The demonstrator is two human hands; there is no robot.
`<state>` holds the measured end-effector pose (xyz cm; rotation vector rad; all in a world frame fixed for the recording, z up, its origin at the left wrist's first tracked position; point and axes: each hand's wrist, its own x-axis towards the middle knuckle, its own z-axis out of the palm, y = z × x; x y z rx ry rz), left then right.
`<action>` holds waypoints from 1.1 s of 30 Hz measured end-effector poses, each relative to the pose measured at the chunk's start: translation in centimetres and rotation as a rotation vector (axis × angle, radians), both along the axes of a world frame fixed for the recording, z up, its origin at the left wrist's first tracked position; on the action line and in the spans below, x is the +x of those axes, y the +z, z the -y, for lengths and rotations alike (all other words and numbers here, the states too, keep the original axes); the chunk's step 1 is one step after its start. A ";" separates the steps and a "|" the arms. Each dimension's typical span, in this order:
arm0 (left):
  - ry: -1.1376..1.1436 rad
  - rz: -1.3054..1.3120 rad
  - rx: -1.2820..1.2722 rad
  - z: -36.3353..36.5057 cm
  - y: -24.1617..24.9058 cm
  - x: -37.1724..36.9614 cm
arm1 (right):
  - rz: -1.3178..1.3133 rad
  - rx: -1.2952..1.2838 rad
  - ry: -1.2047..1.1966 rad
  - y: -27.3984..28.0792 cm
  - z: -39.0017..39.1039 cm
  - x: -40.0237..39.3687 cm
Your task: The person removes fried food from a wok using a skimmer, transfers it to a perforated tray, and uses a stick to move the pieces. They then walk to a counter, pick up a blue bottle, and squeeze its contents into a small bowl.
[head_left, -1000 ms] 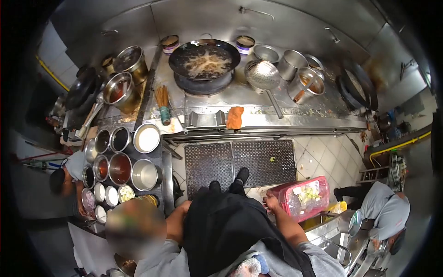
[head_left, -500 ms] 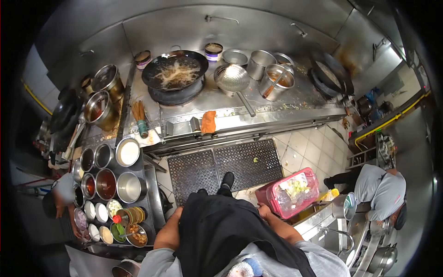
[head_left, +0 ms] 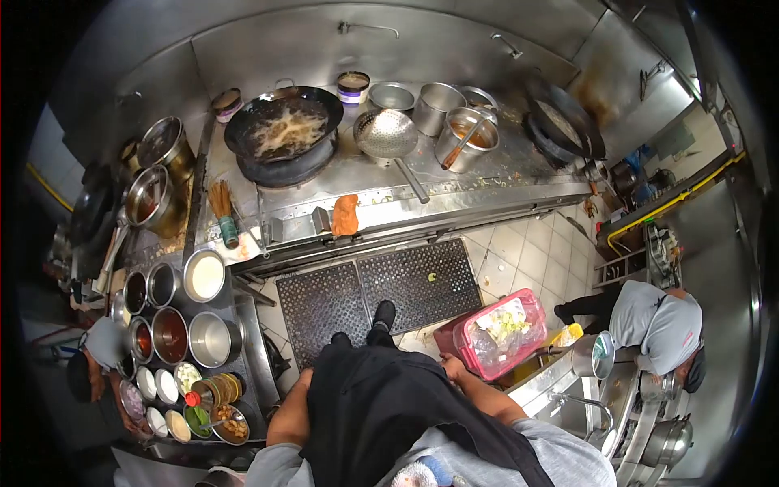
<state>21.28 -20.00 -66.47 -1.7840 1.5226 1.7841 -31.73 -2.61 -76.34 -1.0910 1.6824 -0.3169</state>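
Both my arms hang beside the dark apron (head_left: 381,422). My left hand (head_left: 303,380) is at the apron's left edge, close to the steel condiment counter (head_left: 258,357), its fingers largely covered. Beside the pink plastic bin (head_left: 475,351), my right hand (head_left: 453,368) hangs right by its near left corner; its fingers are too small to make out. Vegetable scraps (head_left: 505,325) lie on top of the bin. Ahead, a wok (head_left: 286,130) of bubbling oil sits on a burner, with a perforated strainer (head_left: 386,135) resting to its right.
Rubber mats (head_left: 418,284) cover the floor in front of the stove. Pots of sauce (head_left: 170,334) and an oil bottle (head_left: 213,393) crowd the left counter. One co-worker (head_left: 105,345) stands at far left; another co-worker (head_left: 649,325) bends over the sink area at right.
My view has turned slightly, so the stove, bin and counters sit further left in it. My hands stay low beside the apron. The oil in the wok keeps bubbling.
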 end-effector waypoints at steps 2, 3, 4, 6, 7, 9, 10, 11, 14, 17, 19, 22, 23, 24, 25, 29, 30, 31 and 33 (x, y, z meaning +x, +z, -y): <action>-0.012 -0.001 -0.005 -0.4 -0.9 0.4 | -0.025 0.045 -0.024 0.6 0.3 -0.3; -0.019 -0.001 -0.007 -0.7 -1.3 0.7 | -0.049 0.078 -0.050 0.9 0.5 -0.1; -0.031 0.001 -0.008 -1.0 -1.6 0.9 | -0.045 0.088 -0.039 1.2 0.7 0.1; -0.042 -0.003 -0.019 -1.1 -2.4 1.6 | 0.064 0.101 -0.036 1.8 1.8 0.4; -0.052 -0.005 -0.027 -0.9 -2.8 1.8 | 0.059 0.178 -0.112 2.9 2.5 0.9; -0.067 0.010 -0.030 -0.1 -3.4 2.3 | 0.039 0.131 -0.071 4.7 4.2 1.8; -0.201 0.046 -0.026 0.4 -3.6 2.5 | 0.015 0.080 -0.028 5.5 5.1 2.2; -0.333 0.084 -0.024 1.0 -3.6 2.9 | -0.002 0.192 -0.156 9.6 7.2 3.8; -0.397 -0.067 -0.132 3.4 -2.5 3.6 | -0.027 0.383 -0.437 19.9 13.4 7.8; -0.496 -0.044 -0.252 5.9 -3.1 4.3 | 0.008 0.405 -0.399 19.3 16.3 6.4; -0.692 0.041 -0.465 7.5 -2.5 3.7 | 0.058 0.385 -0.394 18.6 18.8 5.6; -0.513 0.082 -0.515 10.0 0.2 3.0 | 0.119 0.368 -0.419 15.0 22.2 3.1; -0.506 0.094 -0.524 11.1 1.2 2.6 | 0.123 0.363 -0.423 15.0 23.7 2.6; -0.125 0.028 -0.338 12.4 2.5 2.1 | 0.125 0.359 -0.426 15.2 25.2 2.1; 0.256 -0.042 -0.143 13.3 3.9 1.7 | 0.128 0.356 -0.412 15.3 26.7 1.6; 0.686 -0.243 -0.235 19.8 15.1 1.2 | 0.154 0.368 -0.366 14.7 30.9 -0.2; 0.756 -0.366 -0.345 21.7 17.0 2.6 | 0.160 0.362 -0.343 14.1 31.9 -0.8; 0.780 -0.280 -0.477 23.9 20.5 3.5 | 0.179 0.346 -0.367 13.7 32.4 -1.1; 0.943 -0.253 -0.633 28.2 24.7 7.2 | 0.159 0.352 -0.396 14.7 33.5 -0.7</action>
